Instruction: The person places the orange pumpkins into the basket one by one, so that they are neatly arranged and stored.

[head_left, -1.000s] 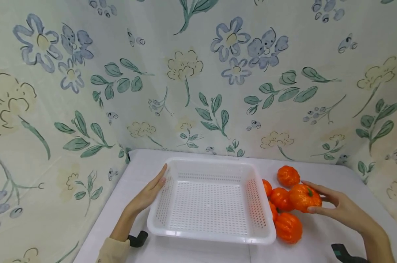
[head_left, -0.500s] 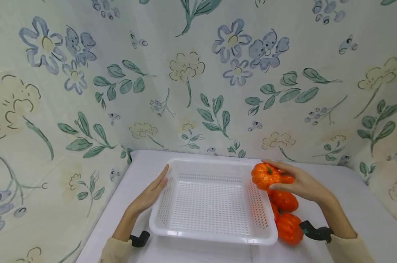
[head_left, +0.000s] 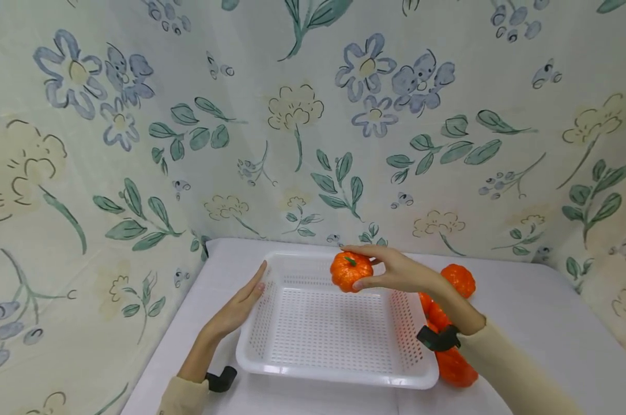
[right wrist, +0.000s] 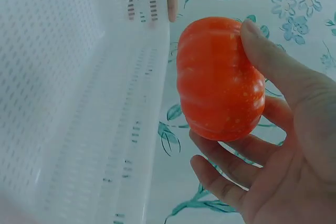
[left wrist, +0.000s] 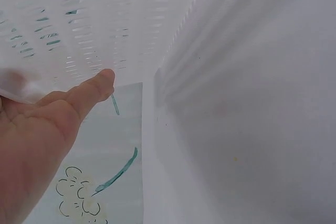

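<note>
Right hand (head_left: 396, 271) gripping pumpkin (head_left: 350, 271), hovering over basket (head_left: 313, 369); left hand (head_left: 237, 305), fingers straight, bracing basket wall. Transfer step; next likely calling for lowering, releasing below hand.

Bright, even, soft light, faint shadows, wide-angle bending at edges, left wrist view washed-out and blurry
</note>
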`<state>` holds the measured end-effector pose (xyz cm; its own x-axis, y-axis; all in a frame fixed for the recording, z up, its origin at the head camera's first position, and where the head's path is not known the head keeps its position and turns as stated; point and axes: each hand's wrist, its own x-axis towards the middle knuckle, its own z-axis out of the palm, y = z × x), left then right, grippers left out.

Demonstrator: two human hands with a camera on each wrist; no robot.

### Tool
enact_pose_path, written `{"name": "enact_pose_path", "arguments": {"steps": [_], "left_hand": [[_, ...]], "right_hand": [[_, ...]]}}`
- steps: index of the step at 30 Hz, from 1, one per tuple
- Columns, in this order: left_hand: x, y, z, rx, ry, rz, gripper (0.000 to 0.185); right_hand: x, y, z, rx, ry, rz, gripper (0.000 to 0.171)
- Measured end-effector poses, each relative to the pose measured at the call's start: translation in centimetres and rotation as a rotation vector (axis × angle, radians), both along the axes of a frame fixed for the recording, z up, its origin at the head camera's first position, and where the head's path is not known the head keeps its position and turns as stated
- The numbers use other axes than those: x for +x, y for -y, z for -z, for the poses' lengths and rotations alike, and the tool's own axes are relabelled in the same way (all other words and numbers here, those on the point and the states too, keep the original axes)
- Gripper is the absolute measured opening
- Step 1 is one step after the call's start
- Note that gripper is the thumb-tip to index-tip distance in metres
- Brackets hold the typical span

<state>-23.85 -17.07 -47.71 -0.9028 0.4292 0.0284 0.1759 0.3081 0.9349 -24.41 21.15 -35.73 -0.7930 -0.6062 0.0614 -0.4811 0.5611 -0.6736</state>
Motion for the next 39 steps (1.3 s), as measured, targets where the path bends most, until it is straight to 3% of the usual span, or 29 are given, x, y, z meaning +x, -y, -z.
{"name": "enact_pose_path", "arguments": {"steps": [10, 21, 32, 39], "left_hand": [[-0.1, 0.1, 0.4, 0.001, 0.015, 0.011, 0.061], [-0.3, -0.1, 0.3, 0.006, 0.024, 0.021, 0.059], [-0.2, 0.1, 0.5, 0.016, 0.017, 0.023, 0.059], [-0.3, 0.4, 0.4, 0.016, 0.000, 0.024, 0.059]], "right_hand": [[-2.4, 5.5, 2.6, 0.005, 0.114, -0.133, 0.073], [-4.0, 9.5, 5.0, 0.030, 0.165, -0.171, 0.072], [-4.2, 12.3, 8.6, 0.105, 0.158, -0.057, 0.071], [-4.2, 13.3, 9.4, 0.158, 0.111, -0.050, 0.074]]}}
